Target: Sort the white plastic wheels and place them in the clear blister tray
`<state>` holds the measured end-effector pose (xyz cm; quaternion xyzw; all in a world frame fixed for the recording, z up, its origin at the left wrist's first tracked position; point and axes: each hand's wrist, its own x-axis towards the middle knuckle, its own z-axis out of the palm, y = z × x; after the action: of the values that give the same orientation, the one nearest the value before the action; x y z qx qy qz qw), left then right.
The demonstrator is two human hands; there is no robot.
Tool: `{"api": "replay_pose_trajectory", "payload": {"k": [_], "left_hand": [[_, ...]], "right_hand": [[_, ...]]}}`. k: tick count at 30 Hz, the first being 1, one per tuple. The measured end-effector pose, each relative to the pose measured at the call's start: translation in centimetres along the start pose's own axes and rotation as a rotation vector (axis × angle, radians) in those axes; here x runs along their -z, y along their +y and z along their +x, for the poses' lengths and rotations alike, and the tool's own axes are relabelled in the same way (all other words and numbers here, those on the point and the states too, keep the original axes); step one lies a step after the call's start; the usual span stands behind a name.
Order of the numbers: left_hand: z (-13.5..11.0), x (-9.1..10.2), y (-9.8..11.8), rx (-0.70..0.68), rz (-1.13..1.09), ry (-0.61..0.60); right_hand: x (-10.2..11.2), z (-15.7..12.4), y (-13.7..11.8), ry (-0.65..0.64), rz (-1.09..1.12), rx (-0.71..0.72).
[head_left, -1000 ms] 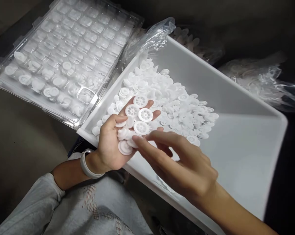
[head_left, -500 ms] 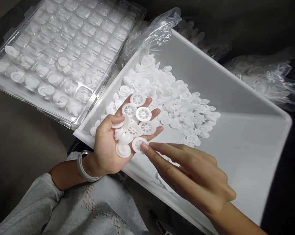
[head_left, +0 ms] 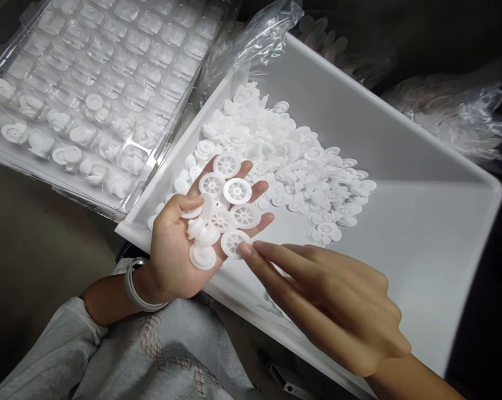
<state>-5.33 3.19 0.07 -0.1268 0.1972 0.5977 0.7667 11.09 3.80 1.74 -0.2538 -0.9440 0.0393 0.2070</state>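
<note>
My left hand (head_left: pixel 179 250) is turned palm up over the near rim of a white bin (head_left: pixel 421 233) and cups several small white plastic wheels (head_left: pixel 228 203) with spokes. My right hand (head_left: pixel 329 300) reaches in from the right with fingers stretched out; a fingertip touches the wheel (head_left: pixel 233 243) at the palm's near edge. A heap of the same white wheels (head_left: pixel 301 166) lies in the bin beyond my left hand. A clear blister tray (head_left: pixel 109 83) with many square pockets lies to the left; its nearer pockets hold wheels.
Crumpled clear plastic bags (head_left: pixel 455 116) with more white parts lie behind and to the right of the bin. A pale wristband (head_left: pixel 132 286) is on my left wrist. My grey-sleeved arm and lap (head_left: pixel 159 355) fill the bottom left. The surface to the left is dark.
My right fingertips shifted from above the palm to the wheel at its near edge. The view drifted slightly, so the tray and bin sit lower-left in the picture.
</note>
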Motion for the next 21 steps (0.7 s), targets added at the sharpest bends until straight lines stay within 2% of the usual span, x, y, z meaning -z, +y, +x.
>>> {"api": "replay_pose_trajectory", "payload": {"k": [3, 8, 13, 18, 21], "left_hand": [[0.0, 0.0, 0.1, 0.012, 0.013, 0.004], [-0.1, 0.2, 0.3, 0.015, 0.011, -0.004], [-0.2, 0.2, 0.2, 0.01, 0.01, 0.003], [-0.2, 0.1, 0.1, 0.001, 0.0, 0.017], [-0.1, 0.3, 0.1, -0.006, -0.014, 0.031]], "right_hand": [[-0.4, -0.1, 0.2, 0.088, -0.058, 0.116], [-0.9, -0.2, 0.6, 0.125, -0.119, 0.149], [-1.1, -0.1, 1.5, 0.168, -0.175, 0.243], [-0.8, 0.1, 2.2, 0.152, -0.189, 0.287], [-0.5, 0.3, 2.1, 0.129, -0.104, 0.239]]}}
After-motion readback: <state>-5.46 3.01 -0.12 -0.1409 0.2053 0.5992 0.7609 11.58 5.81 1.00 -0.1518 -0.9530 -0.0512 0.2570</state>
